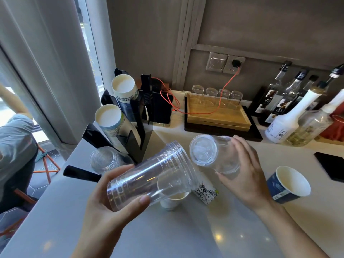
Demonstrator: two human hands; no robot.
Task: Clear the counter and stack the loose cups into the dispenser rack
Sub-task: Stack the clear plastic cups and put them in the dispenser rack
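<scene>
My left hand (pixel 109 207) grips a stack of clear plastic cups (pixel 152 175), tilted with its mouth up and to the right. My right hand (pixel 243 174) holds a single clear plastic cup (pixel 212 153), its base turned toward the stack's mouth, a small gap between them. The black dispenser rack (pixel 137 144) stands at the counter's left edge with two paper cup stacks (pixel 119 116) and a clear cup stack (pixel 106 159) lying in its slots. Loose on the counter are a blue paper cup (pixel 288 185), a white paper cup (pixel 173 201) and a printed paper cup (pixel 206 190) on its side.
A wooden tray (pixel 217 116) with upturned glasses sits at the back. Syrup bottles (pixel 290 116) crowd the right rear. A phone (pixel 162 110) charges on an orange cable (pixel 223 94). A black coaster (pixel 331 164) lies at the right. Another person (pixel 14 142) is at the left, beyond the counter.
</scene>
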